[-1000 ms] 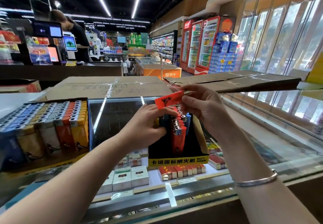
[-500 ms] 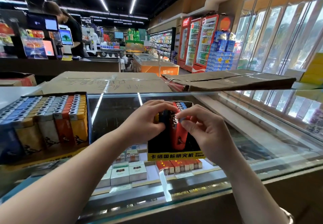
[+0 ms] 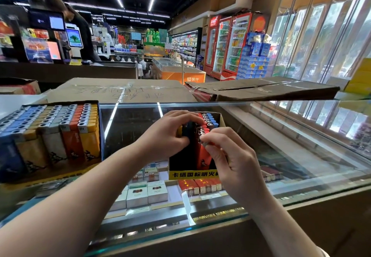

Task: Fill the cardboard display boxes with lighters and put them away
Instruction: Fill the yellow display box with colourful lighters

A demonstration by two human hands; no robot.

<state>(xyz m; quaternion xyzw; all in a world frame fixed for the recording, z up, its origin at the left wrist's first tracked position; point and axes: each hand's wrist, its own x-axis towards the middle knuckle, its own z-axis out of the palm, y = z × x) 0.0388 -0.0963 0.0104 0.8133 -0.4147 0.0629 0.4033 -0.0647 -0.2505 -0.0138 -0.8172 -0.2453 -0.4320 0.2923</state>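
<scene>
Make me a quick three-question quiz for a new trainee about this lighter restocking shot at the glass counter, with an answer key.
1. True or false: the display box between the hands is packed full across its width.
2. Which hand pinches the red lighter going into that box? A) left hand B) right hand
3. Fill in: the full display box with blue, yellow, grey and orange rows sits on the ____ side of the glass counter.

Key:
1. False: a dark empty gap shows at its front left.
2. B; the left hand steadies the lighters already standing in the box.
3. left
</scene>
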